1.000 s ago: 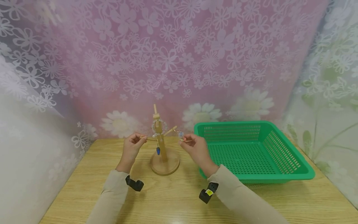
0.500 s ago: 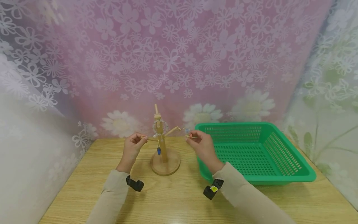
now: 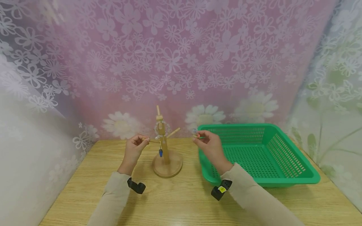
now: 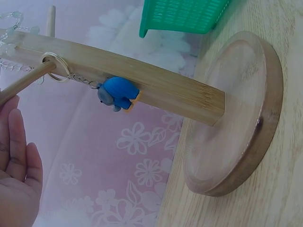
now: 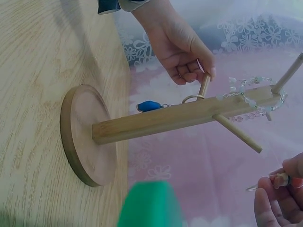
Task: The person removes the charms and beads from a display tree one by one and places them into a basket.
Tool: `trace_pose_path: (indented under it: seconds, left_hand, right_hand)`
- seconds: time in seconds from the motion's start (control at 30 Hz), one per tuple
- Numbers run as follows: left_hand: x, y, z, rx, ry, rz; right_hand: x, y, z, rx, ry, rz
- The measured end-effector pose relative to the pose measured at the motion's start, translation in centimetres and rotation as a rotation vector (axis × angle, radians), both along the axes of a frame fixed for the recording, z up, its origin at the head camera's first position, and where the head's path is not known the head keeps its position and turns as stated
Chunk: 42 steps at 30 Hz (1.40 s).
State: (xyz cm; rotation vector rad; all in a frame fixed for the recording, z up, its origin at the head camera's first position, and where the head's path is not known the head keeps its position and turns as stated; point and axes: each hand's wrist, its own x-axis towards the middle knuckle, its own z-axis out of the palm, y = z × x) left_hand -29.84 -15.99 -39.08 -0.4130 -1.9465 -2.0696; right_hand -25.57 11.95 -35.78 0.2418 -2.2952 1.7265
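Note:
A wooden stand with a post, a round base and side pegs stands on the table. My left hand pinches the end of its left peg. From that peg hangs a keychain with a blue figure, its metal ring looped over the wood. A clear beaded bracelet hangs around the upper post. Right of the stand, my right hand pinches a small keychain with red and beige parts, mostly covered by the fingers. The right peg is bare.
A green plastic basket stands on the table at the right, close beside my right hand. Flowered cloth hangs behind the wooden table. Each wrist wears a black strap with a camera.
My right hand has moved right, drawing the keychain off the right peg, where it hung a second ago. My left hand has stayed on the left peg.

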Motion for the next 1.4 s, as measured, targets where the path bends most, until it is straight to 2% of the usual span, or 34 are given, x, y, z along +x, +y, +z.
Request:
trace_pose_path:
  seconds: [0.23,0.37,0.5,0.73,0.9,1.17,1.4]
  left_hand:
    - [0.0,-0.1,0.0,0.002,0.007,0.009]
    - [0.1,-0.1,-0.1,-0.004,-0.001,0.015]
    - [0.1,0.1,0.0,-0.006,0.000,0.017]
    - [0.3,0.3,0.4,-0.012,0.011,0.018]
    - [0.3,0.3,0.3,-0.025,0.002,0.036]
    - [0.3,0.4,0.1,-0.019,-0.022,0.030]
    - [0.4,0.2,0.0,-0.014,-0.023,0.026]
  right_hand:
    - [-0.1,1.4,-0.3,0.031,0.001,-0.003]
    - [0.0,2.7,-0.4,0.032,-0.043,0.019]
    - [0.0,4.2,0.1,0.028,-0.097,0.033]
    - [-0.3,6.6,1.5,0.048,-0.125,0.061]
    - [-0.4,7.7,1.4,0.063,-0.157,0.074]
    - [-0.9,8.9,0.7,0.010,-0.196,0.120]
    - [-2.0,9.4,0.8,-0.019,-0.227,0.091]
